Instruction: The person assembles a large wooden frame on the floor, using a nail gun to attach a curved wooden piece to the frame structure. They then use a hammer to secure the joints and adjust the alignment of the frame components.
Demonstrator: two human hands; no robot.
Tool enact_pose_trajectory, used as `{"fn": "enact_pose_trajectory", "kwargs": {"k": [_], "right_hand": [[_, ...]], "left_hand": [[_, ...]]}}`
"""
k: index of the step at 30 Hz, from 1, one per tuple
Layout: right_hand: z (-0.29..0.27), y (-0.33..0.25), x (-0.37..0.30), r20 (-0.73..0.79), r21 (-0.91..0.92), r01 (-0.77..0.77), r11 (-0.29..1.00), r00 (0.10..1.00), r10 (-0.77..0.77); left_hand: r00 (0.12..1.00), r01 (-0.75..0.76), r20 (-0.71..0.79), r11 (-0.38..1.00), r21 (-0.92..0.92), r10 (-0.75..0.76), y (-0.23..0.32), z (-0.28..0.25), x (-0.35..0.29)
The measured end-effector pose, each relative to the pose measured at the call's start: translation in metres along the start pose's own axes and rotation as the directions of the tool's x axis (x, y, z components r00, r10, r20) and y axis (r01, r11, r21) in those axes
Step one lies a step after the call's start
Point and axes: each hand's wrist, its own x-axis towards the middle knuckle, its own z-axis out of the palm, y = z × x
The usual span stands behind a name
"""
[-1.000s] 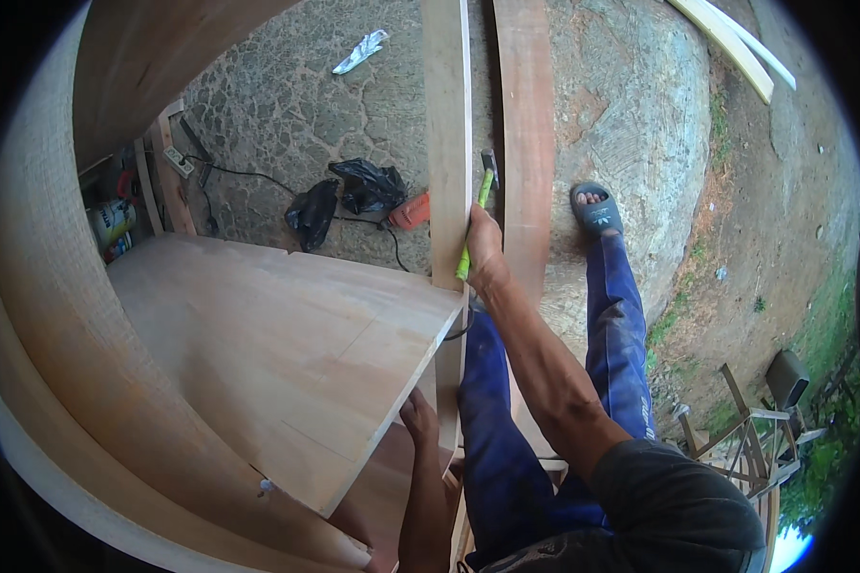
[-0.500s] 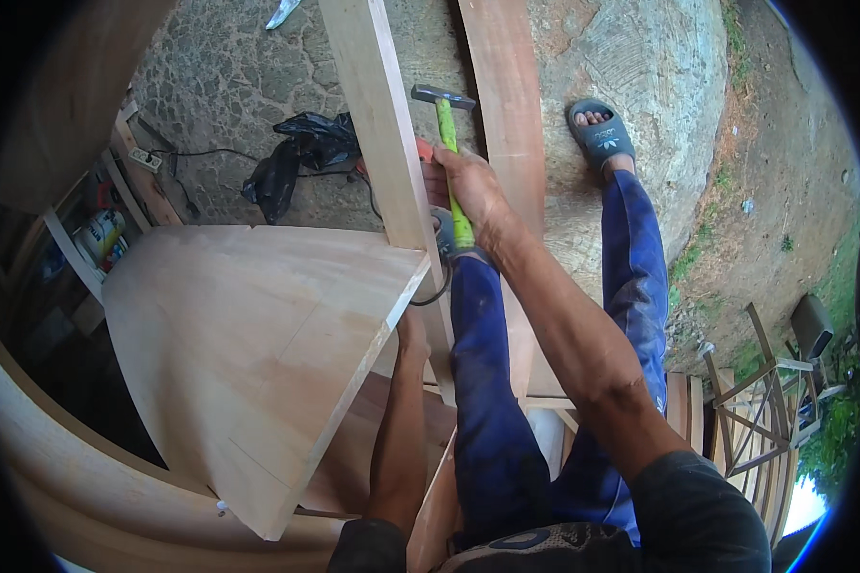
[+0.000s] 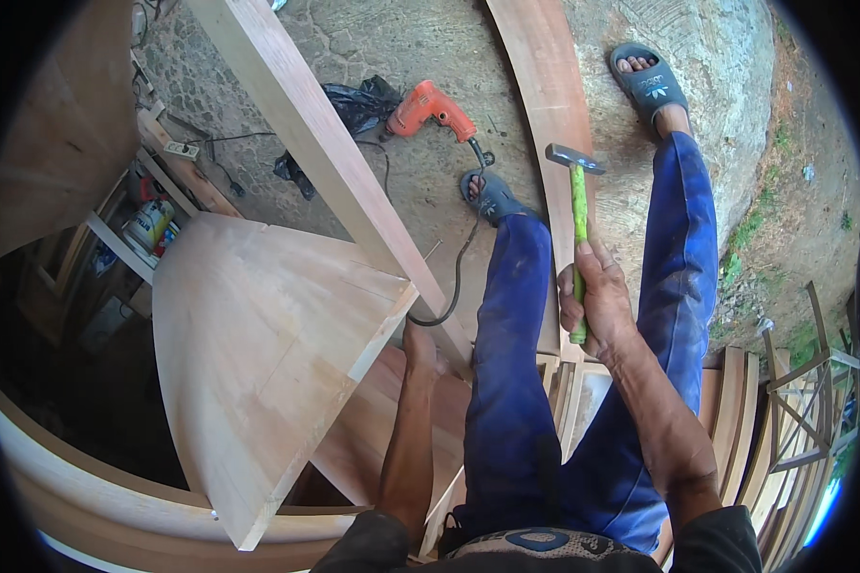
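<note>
My right hand (image 3: 606,298) is closed around the lower part of the green handle of a hammer (image 3: 580,202). The grey steel head is up, away from me, over a long curved plank on the ground. My left hand (image 3: 419,346) reaches up under the edge of a large pale wooden panel (image 3: 258,334), close to a long wooden beam (image 3: 325,143). The panel edge hides its fingers. What looks like a thin nail (image 3: 434,250) sticks out beside the beam, just above the panel's corner.
An orange corded drill (image 3: 432,111) lies on the ground by my left foot, near a black plastic bag (image 3: 361,103). Its cord runs toward the panel's corner. A curved plank (image 3: 551,86) lies between my feet. At right stand stacked boards (image 3: 733,396) and a metal frame (image 3: 817,392).
My right hand has drawn the hammer back and to the right, away from the beam. The view has shifted, and the beam leans more. The drill now shows fully.
</note>
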Motion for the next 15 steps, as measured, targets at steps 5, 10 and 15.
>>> {"fn": "enact_pose_trajectory", "kwargs": {"k": [5, 10, 15], "right_hand": [[-0.014, -0.010, -0.017, 0.258, -0.365, -0.184, 0.912, 0.922, 0.289], [-0.016, -0.008, 0.013, -0.069, 0.041, -0.067, 0.997, 0.995, 0.070], [-0.014, -0.012, 0.007, 0.279, -0.363, -0.328, 0.872, 0.855, 0.437]], "left_hand": [[0.999, -0.036, 0.040, 0.996, 0.083, 0.033, -0.004, -0.015, 0.004], [0.999, -0.025, -0.027, 0.999, -0.037, 0.024, -0.011, -0.024, 0.009], [0.999, -0.040, -0.034, 0.999, 0.014, 0.041, -0.012, -0.031, 0.009]]}}
